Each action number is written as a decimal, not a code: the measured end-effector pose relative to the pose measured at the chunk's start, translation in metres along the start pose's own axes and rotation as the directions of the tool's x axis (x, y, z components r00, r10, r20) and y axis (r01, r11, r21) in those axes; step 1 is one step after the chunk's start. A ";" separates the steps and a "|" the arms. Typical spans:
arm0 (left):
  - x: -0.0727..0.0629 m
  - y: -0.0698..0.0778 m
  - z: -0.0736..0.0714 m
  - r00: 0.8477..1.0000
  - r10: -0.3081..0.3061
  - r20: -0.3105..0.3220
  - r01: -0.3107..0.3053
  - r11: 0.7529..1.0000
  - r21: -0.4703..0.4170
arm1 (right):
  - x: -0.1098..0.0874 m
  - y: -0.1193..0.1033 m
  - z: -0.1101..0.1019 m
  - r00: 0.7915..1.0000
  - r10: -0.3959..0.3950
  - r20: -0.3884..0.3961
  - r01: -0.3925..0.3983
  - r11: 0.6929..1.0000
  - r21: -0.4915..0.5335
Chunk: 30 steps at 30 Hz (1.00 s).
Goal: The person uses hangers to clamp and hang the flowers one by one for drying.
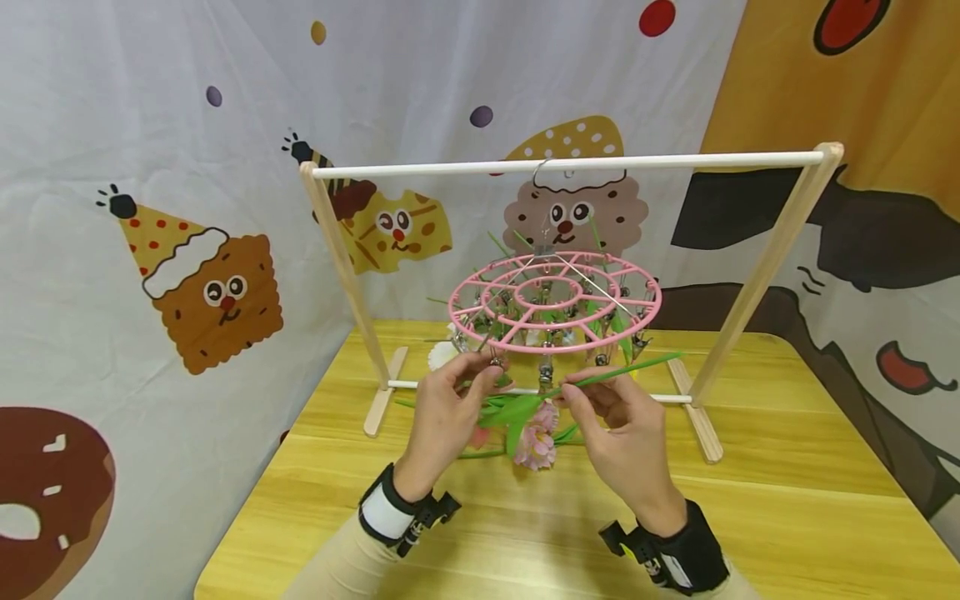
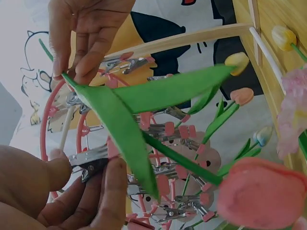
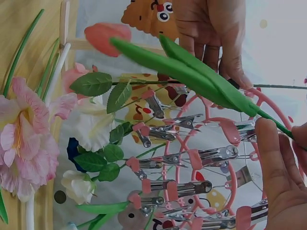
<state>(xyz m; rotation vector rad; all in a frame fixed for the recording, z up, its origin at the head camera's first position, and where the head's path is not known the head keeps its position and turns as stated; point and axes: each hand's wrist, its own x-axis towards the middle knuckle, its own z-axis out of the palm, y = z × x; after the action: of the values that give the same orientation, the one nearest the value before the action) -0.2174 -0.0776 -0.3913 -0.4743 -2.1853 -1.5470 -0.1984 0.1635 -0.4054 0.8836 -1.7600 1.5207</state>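
Note:
A round pink hanger (image 1: 577, 346) with many metal clips hangs by a hook from a wooden stand. At its near left edge, my left hand (image 1: 442, 408) pinches a metal clip (image 2: 91, 159) with pink tips between thumb and fingers. On the right, thumb and fingers of my right hand (image 1: 630, 437) hold the green stem (image 1: 637, 368) of an artificial pink tulip. Its bloom (image 3: 108, 38) points down and away from the right hand, with two long leaves (image 2: 168, 88) spreading from the stem. In the left wrist view, a leaf passes just beside the pinched clip.
Other artificial flowers, including a white rose (image 3: 79, 187) and a yellow tulip (image 2: 237, 63), hang from clips. A frilly pink flower (image 1: 536, 442) lies on the wooden table (image 1: 510, 542) below my hands. The stand's white top bar (image 1: 420, 168) spans above; a printed cloth hangs behind.

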 end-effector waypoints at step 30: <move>0.005 -0.008 0.000 0.990 0.136 -0.023 -0.134 0.990 0.049 | 0.000 0.007 0.011 0.993 0.118 -0.004 -0.118 0.993 -0.020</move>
<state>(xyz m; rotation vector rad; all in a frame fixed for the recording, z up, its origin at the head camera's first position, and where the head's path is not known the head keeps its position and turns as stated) -0.2256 -0.0794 -0.3949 -0.5709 -2.1185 -1.4193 -0.2050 0.1538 -0.4108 0.7789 -1.8517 1.5749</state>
